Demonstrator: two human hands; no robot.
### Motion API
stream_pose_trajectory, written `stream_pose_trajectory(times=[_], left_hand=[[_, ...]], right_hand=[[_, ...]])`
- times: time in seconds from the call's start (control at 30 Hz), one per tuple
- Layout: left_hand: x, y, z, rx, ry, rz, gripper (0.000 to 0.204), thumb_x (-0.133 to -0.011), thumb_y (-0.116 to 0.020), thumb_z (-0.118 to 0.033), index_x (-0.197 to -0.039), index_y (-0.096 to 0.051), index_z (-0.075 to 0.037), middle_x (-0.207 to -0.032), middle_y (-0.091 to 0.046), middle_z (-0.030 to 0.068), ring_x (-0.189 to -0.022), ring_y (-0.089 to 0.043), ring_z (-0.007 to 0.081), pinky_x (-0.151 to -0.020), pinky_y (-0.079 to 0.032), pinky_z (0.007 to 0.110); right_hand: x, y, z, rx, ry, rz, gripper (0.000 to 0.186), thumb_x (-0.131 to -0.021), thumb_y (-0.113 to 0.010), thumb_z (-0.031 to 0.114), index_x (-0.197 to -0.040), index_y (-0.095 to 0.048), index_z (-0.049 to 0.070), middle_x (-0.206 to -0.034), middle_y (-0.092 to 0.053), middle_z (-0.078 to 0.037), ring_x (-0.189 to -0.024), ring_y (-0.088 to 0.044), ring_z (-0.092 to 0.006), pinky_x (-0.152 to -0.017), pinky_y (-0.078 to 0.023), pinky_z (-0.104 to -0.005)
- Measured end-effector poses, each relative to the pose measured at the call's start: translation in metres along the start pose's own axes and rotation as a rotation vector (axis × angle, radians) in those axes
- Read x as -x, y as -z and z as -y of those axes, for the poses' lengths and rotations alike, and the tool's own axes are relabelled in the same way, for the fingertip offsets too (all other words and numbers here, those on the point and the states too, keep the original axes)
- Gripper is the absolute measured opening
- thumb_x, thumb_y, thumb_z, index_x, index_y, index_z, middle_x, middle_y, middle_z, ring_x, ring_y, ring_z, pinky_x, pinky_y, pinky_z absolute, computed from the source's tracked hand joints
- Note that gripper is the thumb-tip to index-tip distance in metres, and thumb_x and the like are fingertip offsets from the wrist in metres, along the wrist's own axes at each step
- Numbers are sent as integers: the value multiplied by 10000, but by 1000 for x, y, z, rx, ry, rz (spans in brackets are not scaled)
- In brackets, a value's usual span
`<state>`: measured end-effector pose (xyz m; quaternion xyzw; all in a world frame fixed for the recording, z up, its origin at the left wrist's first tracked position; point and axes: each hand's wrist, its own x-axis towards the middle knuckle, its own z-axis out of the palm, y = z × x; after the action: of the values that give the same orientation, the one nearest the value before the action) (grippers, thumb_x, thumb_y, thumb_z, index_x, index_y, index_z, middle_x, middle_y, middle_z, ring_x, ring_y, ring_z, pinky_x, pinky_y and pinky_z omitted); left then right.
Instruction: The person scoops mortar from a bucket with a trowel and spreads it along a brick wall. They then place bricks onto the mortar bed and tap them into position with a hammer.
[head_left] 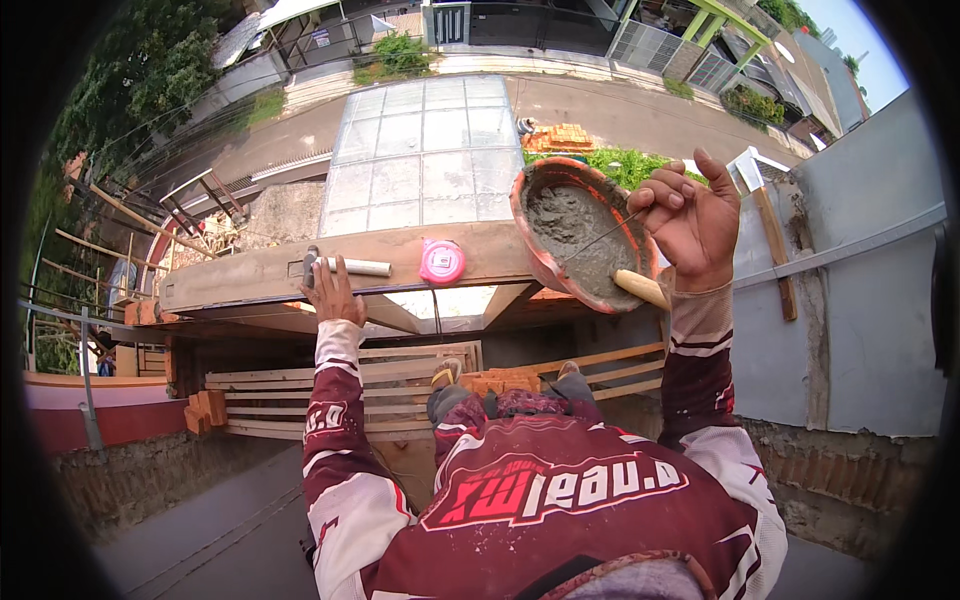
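Head view: the left hand (336,300) lay on a wooden beam (225,280), its fingers spread over a hammer-like tool (360,267); they touched the tool near its dark head, though I could not tell whether they gripped it. The tool's pale handle stretched right from the fingers, toward a pink tape measure (442,261) that sat on the same beam, between the two hands. Farther right, just beyond the beam's end, stood an orange bucket (520,215) of grey mortar (575,220), with a wooden handle (640,288) leaning over its near right rim. The right hand (690,220) was raised above the bucket's right side, fingers curled and thumb up; a thin dark line ran from the fingers over the mortar, and I could not tell what it was or how firmly it was held. Around this, trees (130,90) rose at the far left, and timber slats (300,395) lay below the beam on the near side, left of some bricks (500,382) between the person's feet. A translucent panelled roof (420,150) spread beyond the beam, a road (660,115) crossed behind it, and a grey wall (875,310) closed the right side.
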<state>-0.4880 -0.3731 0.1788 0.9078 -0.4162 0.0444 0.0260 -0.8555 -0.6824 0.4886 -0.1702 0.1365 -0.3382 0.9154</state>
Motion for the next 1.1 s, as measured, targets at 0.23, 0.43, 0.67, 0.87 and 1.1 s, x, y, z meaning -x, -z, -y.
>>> stream_pose_trajectory(times=[0.23, 0.43, 0.67, 0.87, 1.1], left_hand=[[143, -58, 18, 303, 179, -152, 870, -724, -712, -173, -1509, -350, -65, -1523, -334, 244, -1467, -227, 434, -1151, -129, 688], [194, -71, 17, 411, 264, -139, 820, -714, -711, -138, -1470, -406, -48, -1469, -400, 255, -1431, -281, 462, -1160, -192, 623], [114, -16, -19, 595, 91, -421, 630, -734, -704, -80, -1334, -530, -1, -1363, -521, 234, -1340, -415, 443, -1131, -287, 572], [17, 66, -124, 984, -121, -483, 437, -768, -743, -99, -1172, -612, 3, -1191, -627, 208, -1174, -568, 395, -1019, -448, 480], [-57, 112, -245, 969, -220, -417, 860, -753, -845, -334, -1411, -420, 21, -1383, -452, 264, -1311, -437, 397, -1077, -400, 459]], right_hand=[[-47, -8, -31, -16, 41, -145, 273, -894, -670, 222, -752, -454, 133, -610, -373, 51, -560, -429, -114, -717, -422, -361], [-69, -17, -59, 14, 59, -196, 285, -880, -686, 212, -748, -445, 137, -609, -360, 55, -557, -433, -108, -714, -425, -364], [-80, -13, -71, 22, 46, -154, 251, -928, -638, 180, -757, -462, 127, -646, -396, 50, -602, -465, -111, -760, -461, -378], [-79, 1, -70, 90, 56, -103, 160, -952, -601, 163, -822, -535, 96, -742, -529, 2, -727, -570, -171, -853, -501, -436], [-64, 17, -61, 895, 83, -30, 318, -955, -606, 239, -1142, -619, -18, -1076, -670, -152, -991, -653, -278, -929, -503, -434]])
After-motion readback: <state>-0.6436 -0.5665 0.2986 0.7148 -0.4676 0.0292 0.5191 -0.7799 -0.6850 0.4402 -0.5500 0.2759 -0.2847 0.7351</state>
